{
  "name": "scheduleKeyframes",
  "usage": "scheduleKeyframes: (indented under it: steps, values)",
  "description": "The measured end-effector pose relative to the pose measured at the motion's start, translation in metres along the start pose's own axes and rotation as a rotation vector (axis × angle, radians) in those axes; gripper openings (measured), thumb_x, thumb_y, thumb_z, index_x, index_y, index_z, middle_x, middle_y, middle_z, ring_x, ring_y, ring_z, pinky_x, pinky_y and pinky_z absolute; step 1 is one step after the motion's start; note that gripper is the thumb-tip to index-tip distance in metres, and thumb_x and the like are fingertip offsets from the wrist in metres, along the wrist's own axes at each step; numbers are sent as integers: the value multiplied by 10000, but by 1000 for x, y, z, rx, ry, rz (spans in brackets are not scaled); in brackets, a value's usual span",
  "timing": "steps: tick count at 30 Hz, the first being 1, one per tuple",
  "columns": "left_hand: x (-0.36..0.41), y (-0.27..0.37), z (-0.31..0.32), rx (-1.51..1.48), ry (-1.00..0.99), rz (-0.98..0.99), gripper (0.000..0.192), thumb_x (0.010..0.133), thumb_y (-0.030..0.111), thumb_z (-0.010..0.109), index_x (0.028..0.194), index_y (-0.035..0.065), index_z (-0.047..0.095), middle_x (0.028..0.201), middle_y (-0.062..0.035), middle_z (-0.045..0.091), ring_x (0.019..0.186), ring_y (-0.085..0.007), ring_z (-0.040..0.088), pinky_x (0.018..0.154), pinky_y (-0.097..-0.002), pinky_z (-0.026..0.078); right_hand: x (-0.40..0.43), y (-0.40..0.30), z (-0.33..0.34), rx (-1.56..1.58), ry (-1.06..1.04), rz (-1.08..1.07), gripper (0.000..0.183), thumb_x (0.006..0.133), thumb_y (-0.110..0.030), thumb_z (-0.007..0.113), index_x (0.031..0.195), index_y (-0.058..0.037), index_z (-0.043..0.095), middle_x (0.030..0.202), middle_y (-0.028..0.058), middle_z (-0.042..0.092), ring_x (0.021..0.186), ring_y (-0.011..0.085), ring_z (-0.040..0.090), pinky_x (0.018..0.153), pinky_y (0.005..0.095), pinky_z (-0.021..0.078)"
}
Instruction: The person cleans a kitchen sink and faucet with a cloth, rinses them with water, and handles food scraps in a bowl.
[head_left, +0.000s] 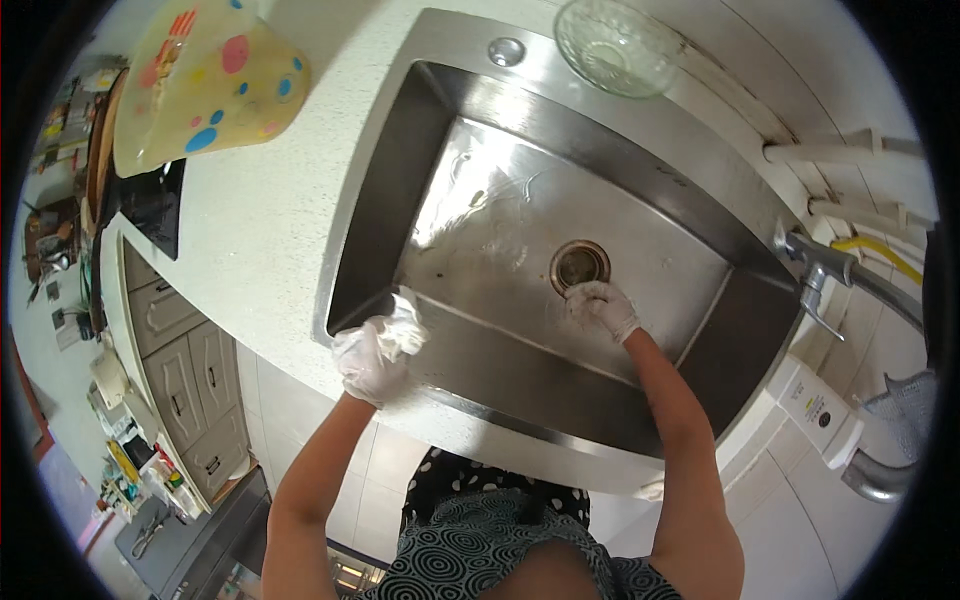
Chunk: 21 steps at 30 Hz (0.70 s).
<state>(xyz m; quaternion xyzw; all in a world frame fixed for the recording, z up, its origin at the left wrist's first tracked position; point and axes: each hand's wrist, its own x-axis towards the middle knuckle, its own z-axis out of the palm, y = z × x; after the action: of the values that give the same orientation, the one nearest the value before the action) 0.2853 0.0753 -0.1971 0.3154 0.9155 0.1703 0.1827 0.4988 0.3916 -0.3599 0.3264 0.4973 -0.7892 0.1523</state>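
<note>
Before me is a rectangular stainless steel sink (645, 217) with wet streaks on its floor. My left hand (367, 365), in a thin whitish glove, is at the near left corner of the sink rim. It grips a crumpled white cloth or tissue (405, 328) that sticks up from the fingers. Down in the basin, my gloved right hand (604, 309) has its fingers bent at the near edge of the round drain (580, 268). The drain ring looks brownish. Whether anything lies under those fingers is hidden.
A ribbed glass bowl (619, 49) stands on the far rim. A dotted yellowish plastic cover (247, 82) sits on the white countertop (262, 202) at the left. To the right are a lever tap (814, 277) and a white box bearing writing (814, 411).
</note>
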Motion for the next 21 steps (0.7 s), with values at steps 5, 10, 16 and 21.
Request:
scheduleKeyframes:
  steps: [5,10,16,21]
  values:
    - [-8,-6,-1,-8,9,7,422,593,187,657,939,44,462,776,-132,561,701,-311,554,621,-387,428,86,-101,89,-809,250,-847,293,759,-146,505,1040,-90,569,862,92,602,841,251,559,854,380,392]
    - [-2,15,-12,116,-28,7,350,622,199,642,903,53,490,752,-94,578,673,-283,569,607,-373,438,173,-158,117,-1290,496,-826,569,805,-344,452,1310,-122,309,1264,113,409,1188,236,359,1016,390,215]
    - [-5,12,-16,15,4,9,380,608,184,654,923,43,496,767,-95,577,702,-283,569,634,-366,435,166,-113,185,-1451,-29,-620,538,777,-383,477,1249,-134,411,1339,113,320,1261,225,257,1055,364,159]
    - [-1,10,-9,11,21,30,440,584,175,669,951,30,474,789,-118,570,714,-298,566,637,-373,435,128,-56,224,-1377,-249,-840,334,777,-265,524,1096,-168,547,1237,92,422,1181,270,365,959,375,342]
